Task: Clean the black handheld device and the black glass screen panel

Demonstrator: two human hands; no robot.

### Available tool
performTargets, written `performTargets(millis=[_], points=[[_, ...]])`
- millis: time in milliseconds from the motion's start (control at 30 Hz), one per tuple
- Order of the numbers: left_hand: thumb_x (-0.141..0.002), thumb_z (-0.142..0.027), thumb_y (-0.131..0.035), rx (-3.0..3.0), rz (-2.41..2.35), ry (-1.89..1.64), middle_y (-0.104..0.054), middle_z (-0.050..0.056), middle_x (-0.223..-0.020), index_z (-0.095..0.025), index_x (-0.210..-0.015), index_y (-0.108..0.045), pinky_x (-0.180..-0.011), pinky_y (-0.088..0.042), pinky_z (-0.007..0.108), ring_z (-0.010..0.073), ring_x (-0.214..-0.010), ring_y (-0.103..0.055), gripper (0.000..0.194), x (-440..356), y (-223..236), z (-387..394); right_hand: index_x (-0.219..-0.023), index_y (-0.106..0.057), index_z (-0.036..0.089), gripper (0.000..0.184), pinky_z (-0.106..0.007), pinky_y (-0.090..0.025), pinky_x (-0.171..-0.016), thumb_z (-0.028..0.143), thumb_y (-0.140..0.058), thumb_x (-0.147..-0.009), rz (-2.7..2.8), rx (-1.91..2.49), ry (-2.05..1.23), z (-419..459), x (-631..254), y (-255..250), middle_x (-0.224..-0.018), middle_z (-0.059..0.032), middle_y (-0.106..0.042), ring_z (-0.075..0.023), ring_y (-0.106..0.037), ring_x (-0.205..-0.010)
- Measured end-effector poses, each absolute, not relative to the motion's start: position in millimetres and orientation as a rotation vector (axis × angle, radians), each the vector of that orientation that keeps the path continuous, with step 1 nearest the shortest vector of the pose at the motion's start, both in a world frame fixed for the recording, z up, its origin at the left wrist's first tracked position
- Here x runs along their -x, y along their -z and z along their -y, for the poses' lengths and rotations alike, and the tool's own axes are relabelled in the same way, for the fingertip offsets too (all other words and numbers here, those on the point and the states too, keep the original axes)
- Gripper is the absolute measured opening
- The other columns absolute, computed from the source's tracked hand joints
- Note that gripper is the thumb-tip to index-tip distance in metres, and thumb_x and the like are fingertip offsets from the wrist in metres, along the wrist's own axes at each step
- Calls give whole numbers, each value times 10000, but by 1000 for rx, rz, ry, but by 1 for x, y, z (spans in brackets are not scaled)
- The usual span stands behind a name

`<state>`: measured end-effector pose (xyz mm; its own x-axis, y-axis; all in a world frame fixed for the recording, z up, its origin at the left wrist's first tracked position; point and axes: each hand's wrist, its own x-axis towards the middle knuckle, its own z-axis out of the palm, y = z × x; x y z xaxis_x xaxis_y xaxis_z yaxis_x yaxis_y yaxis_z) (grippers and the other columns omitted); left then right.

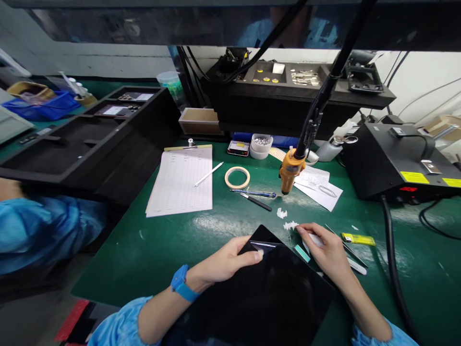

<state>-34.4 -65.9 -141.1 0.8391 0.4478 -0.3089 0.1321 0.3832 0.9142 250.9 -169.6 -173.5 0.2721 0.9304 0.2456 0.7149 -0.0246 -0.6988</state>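
My left hand (230, 259) grips the top corner of a glossy black flat panel (266, 298), which looks like a tablet screen, with the thumb on its face. The panel is tilted towards me over the table's front edge. To its right, my right hand (326, 250) has thumb and forefinger pinched beside a jagged white scrap (290, 225); what they hold, if anything, I cannot make out. Something white shows under the palm. Another white scrap (282, 213) lies just beyond. Between hand and panel is a small teal-and-white block (302, 253).
An orange-tipped tool (291, 168) hangs above the green table (118, 269). Around it lie a tape roll (237, 178), a pen (254, 193), a black-handled knife (256, 202), a clipboard sheet (183, 182), tweezers (347, 247) and a yellow lighter (358, 239). A black powered box (396, 158) stands right. Another person's sleeve (46, 230) shows left.
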Motion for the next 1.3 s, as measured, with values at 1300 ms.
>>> performTargets(millis=[1300], points=[[-958,-707,-787,-1271,-572,-191,-629,29,-979,-195,-1015,-691,-940,-514,352,219,-940,-553,524,34,140,67,-916,-834,275,551,-364,-653,-712,767,-649,-1082,1438,1771,-358,171,-254,168,-895,-84,-852,-285,-819,-786]])
